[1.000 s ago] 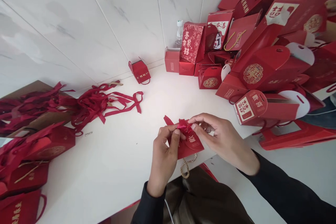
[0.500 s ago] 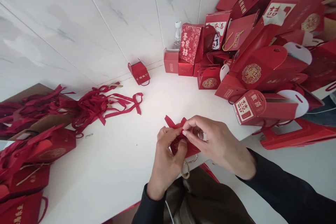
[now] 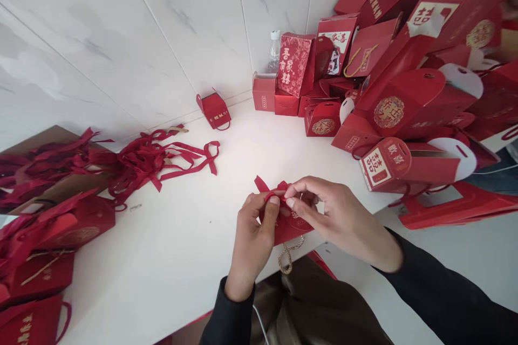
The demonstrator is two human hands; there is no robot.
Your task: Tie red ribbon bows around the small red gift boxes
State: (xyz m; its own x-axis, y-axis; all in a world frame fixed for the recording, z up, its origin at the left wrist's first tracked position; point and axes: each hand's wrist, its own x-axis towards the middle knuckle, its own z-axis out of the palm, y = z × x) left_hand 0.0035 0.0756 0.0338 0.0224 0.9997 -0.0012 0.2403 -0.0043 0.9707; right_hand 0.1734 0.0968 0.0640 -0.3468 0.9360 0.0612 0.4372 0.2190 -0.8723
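Both hands are busy over a small red box [image 3: 288, 233] at the worktop's [image 3: 170, 264] near edge. The left hand [image 3: 253, 226] pinches a red ribbon [image 3: 262, 184] between thumb and finger; the right hand [image 3: 340, 210] grips the ribbon too, with its fingertips. I can't tell whether the box rests on the worktop or is held clear. Its rope handle [image 3: 285, 261] dangles at six o'clock, past the edge, so a snag there could drag the box down. If either pinch slackened, the ribbon might slip loose; too hard a pull could crease the card. Spare ribbons [image 3: 137, 164] lie towards ten o'clock, piled boxes [image 3: 408, 102] towards two.
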